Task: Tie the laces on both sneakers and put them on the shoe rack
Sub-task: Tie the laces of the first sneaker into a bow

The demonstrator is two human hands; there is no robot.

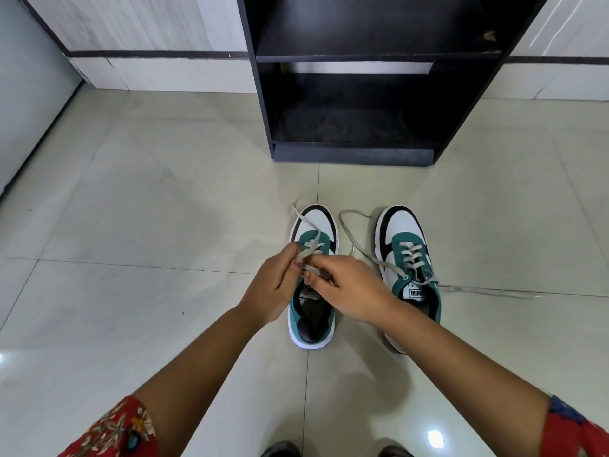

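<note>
Right now I am working the flat, pale grey lace (308,247) of the left teal, white and black low-top sneaker (313,282), which sits on the glossy cream tiled floor (131,225) just in front of the open black wooden shoe rack (362,94). My left hand (273,288) has its fingers (295,255) pinching one strand near the top eyelets, and my right hand (349,288) pinches the other just beside it, both hands close over the tongue. I judge the lace soft, limp and light, likely to slip unless kept taut, so gripping close to the eyelets gives the best control. One free end trails past the toe onto the floor.

Beside it, toes pointing at the rack, stands the matching right sneaker (408,268), its lace (356,239) loose, looping out on one side and running along the floor on the other. Both shoes look light with stiff soles; I would lift each by the heel collar. The rack's lower shelf looks empty.
</note>
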